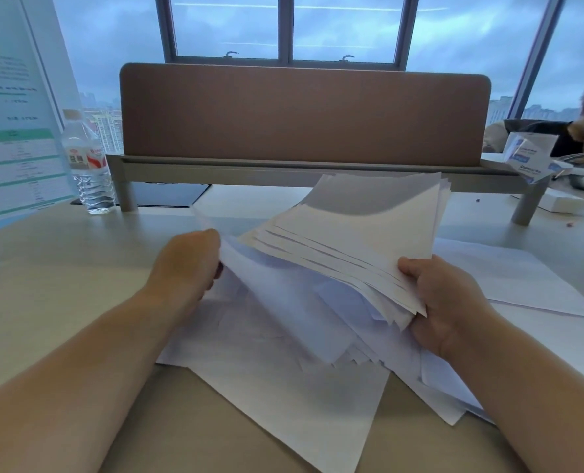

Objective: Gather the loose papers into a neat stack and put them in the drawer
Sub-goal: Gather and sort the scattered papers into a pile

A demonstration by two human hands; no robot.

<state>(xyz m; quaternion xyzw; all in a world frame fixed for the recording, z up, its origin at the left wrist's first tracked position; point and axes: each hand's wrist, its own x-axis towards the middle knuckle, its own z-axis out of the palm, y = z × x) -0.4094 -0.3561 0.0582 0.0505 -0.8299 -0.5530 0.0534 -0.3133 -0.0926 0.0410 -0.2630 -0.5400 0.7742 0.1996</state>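
A thick, uneven bundle of white papers (359,233) is lifted off the beige desk (55,274), its far end tilted up toward the partition. My right hand (444,302) grips the bundle's near right corner, thumb on top. My left hand (185,264) pinches the left edge of the lower sheets. More loose papers (283,387) lie flat and skewed on the desk under both hands, and another sheet (519,278) lies off to the right. No drawer is in view.
A brown desk partition (304,110) on a grey riser stands behind the papers. A water bottle (87,165) and an upright printed sign (14,131) stand at the left. At the far right sit a blue-white box (529,155) and a person.
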